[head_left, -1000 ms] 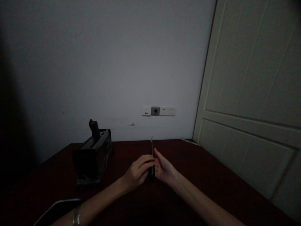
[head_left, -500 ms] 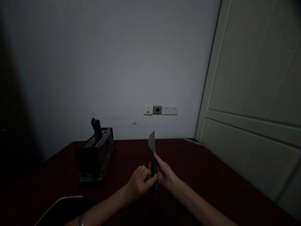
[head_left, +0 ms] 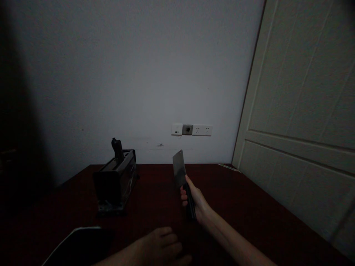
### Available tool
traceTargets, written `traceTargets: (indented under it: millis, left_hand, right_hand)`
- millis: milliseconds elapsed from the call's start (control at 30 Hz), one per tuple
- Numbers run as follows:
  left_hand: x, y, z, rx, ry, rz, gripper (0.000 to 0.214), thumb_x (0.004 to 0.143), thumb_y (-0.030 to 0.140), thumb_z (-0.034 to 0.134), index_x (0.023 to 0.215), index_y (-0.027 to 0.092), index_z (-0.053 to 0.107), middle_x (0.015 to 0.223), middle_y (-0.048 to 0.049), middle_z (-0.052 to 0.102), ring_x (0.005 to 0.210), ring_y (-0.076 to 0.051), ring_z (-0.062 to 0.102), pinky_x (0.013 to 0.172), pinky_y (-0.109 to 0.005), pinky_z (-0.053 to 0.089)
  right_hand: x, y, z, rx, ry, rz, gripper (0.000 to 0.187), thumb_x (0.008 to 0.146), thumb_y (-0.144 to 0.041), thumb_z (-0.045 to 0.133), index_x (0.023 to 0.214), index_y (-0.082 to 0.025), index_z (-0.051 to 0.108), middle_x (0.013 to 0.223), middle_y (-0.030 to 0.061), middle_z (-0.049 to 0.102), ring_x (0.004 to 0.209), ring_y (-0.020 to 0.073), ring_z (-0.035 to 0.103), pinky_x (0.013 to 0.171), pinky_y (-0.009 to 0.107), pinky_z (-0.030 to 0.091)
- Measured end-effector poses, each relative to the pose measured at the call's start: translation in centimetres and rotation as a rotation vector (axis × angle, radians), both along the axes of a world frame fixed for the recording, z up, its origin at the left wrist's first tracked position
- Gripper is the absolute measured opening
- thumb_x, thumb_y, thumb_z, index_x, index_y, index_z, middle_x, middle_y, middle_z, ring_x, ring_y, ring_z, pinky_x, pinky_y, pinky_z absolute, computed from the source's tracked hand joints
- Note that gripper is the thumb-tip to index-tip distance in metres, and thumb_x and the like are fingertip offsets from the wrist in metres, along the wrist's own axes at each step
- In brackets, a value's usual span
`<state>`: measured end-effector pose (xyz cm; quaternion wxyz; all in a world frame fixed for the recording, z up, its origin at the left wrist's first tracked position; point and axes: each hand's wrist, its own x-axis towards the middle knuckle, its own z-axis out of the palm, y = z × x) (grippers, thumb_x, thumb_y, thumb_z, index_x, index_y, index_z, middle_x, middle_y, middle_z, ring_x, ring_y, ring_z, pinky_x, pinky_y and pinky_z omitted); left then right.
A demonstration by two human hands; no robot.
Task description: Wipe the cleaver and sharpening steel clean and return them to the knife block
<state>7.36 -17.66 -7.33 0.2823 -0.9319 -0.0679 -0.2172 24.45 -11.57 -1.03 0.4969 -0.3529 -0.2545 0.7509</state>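
My right hand [head_left: 194, 201] is closed round the dark handle of a cleaver [head_left: 179, 170], whose broad grey blade points up and away over the dark red table [head_left: 249, 207]. My left hand [head_left: 163, 248] lies low near the bottom edge, palm down on the table with its fingers loosely stretched and nothing in it. A dark knife block [head_left: 115, 181] stands to the left of the cleaver, with one black knife handle [head_left: 117, 149] sticking out of its top.
A dark flat object with a pale edge [head_left: 74, 245] lies at the bottom left. A white wall with a row of sockets [head_left: 192, 130] runs behind the table. A pale door [head_left: 302, 111] closes off the right side.
My left hand let go of the cleaver and drew back toward me onto the table. My right hand now holds the cleaver alone, and the blade has turned its flat side into view.
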Motion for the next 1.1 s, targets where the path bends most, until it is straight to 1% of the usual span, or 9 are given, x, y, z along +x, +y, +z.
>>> traceTargets:
  millis: [100,200,267,367,467,633,867,967,1100]
  left_hand:
    - [-3.9,-0.7,0.0,-0.112,-0.077,0.089,0.034,0.084,0.021,0.04,0.116,0.014,0.051,0.085,-0.008,0.059,0.078,-0.016,0.055,0.074,-0.032,0.048]
    - [-9.9,-1.2,-1.1,-0.177,-0.139,0.38,0.045,0.084,0.011,0.035,0.127,0.019,0.046,0.109,-0.0105,0.059,0.103,-0.019,0.054,0.09,-0.032,0.045]
    - [-14.4,-1.9,-2.3,-0.214,-0.182,0.634,0.045,0.086,0.018,0.04,0.13,0.024,0.045,0.121,-0.0073,0.056,0.111,-0.019,0.051,0.094,-0.029,0.043]
    - [-20.2,-3.5,-4.1,-0.313,-0.163,0.871,0.04,0.082,0.036,0.052,0.122,0.03,0.054,0.122,-0.004,0.058,0.111,-0.022,0.054,0.091,-0.029,0.046]
    - [-23.0,-4.7,-4.5,-0.455,-0.163,1.036,0.039,0.078,0.045,0.056,0.114,0.031,0.061,0.12,-0.0043,0.059,0.108,-0.024,0.057,0.088,-0.03,0.049]
    - [-21.8,-4.7,-3.3,-0.43,-0.254,0.954,0.029,0.077,0.034,0.057,0.105,0.031,0.065,0.109,-0.0019,0.066,0.096,-0.019,0.064,0.08,-0.024,0.052]
    - [-19.8,-3.6,-4.3,-0.373,-0.365,0.75,0.025,0.076,0.021,0.051,0.097,0.027,0.065,0.099,-0.0006,0.069,0.088,-0.017,0.066,0.077,-0.021,0.052]
    - [-16.4,-2.8,-1.3,-0.529,-0.416,0.741,0.025,0.082,0.019,0.046,0.101,0.025,0.061,0.099,0.0,0.068,0.088,-0.014,0.065,0.079,-0.02,0.05]
    - [-9.7,-0.4,6.4,-0.653,-0.639,0.705,0.019,0.084,0.026,0.046,0.094,0.019,0.06,0.088,-0.0011,0.068,0.081,-0.015,0.064,0.073,-0.023,0.05]
  right_hand:
    - [0.7,0.2,-0.1,0.007,-0.05,-0.016,0.04,0.083,-0.048,0.052,0.066,-0.012,0.05,0.047,-0.0058,0.043,0.033,0.0024,0.037,0.029,0.013,0.027]
    - [1.5,0.4,-0.5,-0.028,-0.007,0.005,0.04,0.085,-0.047,0.049,0.066,-0.012,0.049,0.047,-0.006,0.042,0.032,0.0013,0.035,0.029,0.012,0.024]
    - [2.0,0.6,-0.9,-0.063,0.047,0.031,0.04,0.088,-0.046,0.044,0.065,-0.013,0.048,0.046,-0.0063,0.041,0.03,0.0009,0.033,0.028,0.011,0.022]
    - [2.6,0.9,-1.6,-0.122,0.147,0.091,0.044,0.09,-0.047,0.037,0.064,-0.014,0.046,0.042,-0.0075,0.037,0.029,0.0007,0.03,0.027,0.01,0.02]
    - [2.8,1.1,-2.1,-0.183,0.259,0.158,0.049,0.091,-0.05,0.03,0.062,-0.014,0.045,0.04,-0.0082,0.034,0.028,0.0005,0.028,0.027,0.01,0.018]
    - [2.8,0.7,-3.0,-0.193,0.357,0.197,0.052,0.091,-0.05,0.029,0.062,-0.012,0.048,0.038,-0.009,0.032,0.027,-0.0002,0.027,0.027,0.009,0.016]
    - [2.8,0.6,-4.5,-0.123,0.37,0.292,0.047,0.081,-0.053,0.051,0.062,-0.01,0.053,0.038,-0.0096,0.033,0.028,-0.0009,0.027,0.028,0.009,0.015]
    - [2.8,0.9,-5.4,-0.126,0.357,0.329,0.049,0.082,-0.054,0.049,0.062,-0.01,0.054,0.037,-0.0098,0.032,0.028,-0.0009,0.026,0.028,0.01,0.014]
    - [2.6,1.6,-6.9,-0.129,0.342,0.374,0.048,0.079,-0.055,0.053,0.062,-0.01,0.053,0.037,-0.0103,0.031,0.028,-0.0007,0.026,0.029,0.01,0.013]
